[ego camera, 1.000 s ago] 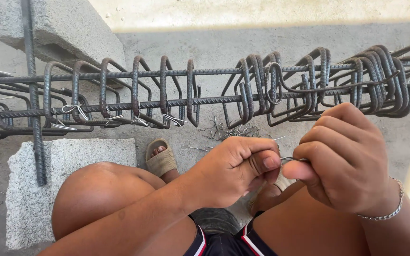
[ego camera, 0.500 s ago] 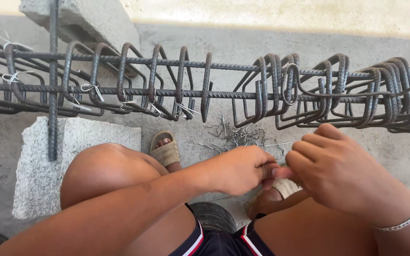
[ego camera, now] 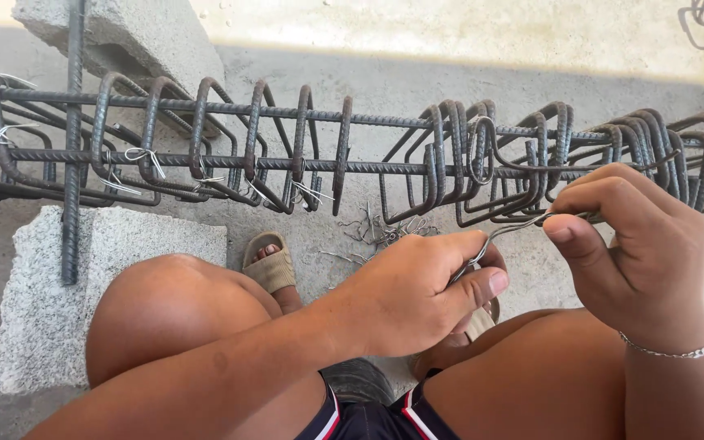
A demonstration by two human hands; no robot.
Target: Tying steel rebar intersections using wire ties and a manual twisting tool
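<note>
Overhead, a rebar cage (ego camera: 352, 163) runs horizontally across the view: long ribbed bars threaded through rusty stirrups (ego camera: 450, 159), several joints bound with pale tie wire (ego camera: 136, 155). It rests on two concrete blocks (ego camera: 124, 253), one below left and one at top left. On the concrete floor (ego camera: 450, 90) between cage and knees lies a small heap of wire ties (ego camera: 380, 232). A sandalled foot (ego camera: 270, 265) sits just beside it. Left hand (ego camera: 413, 297) closed, thumb pressing one end of a bent wire piece (ego camera: 503, 232); right hand (ego camera: 633, 244) pinches the other end, just below the stirrups.
</note>
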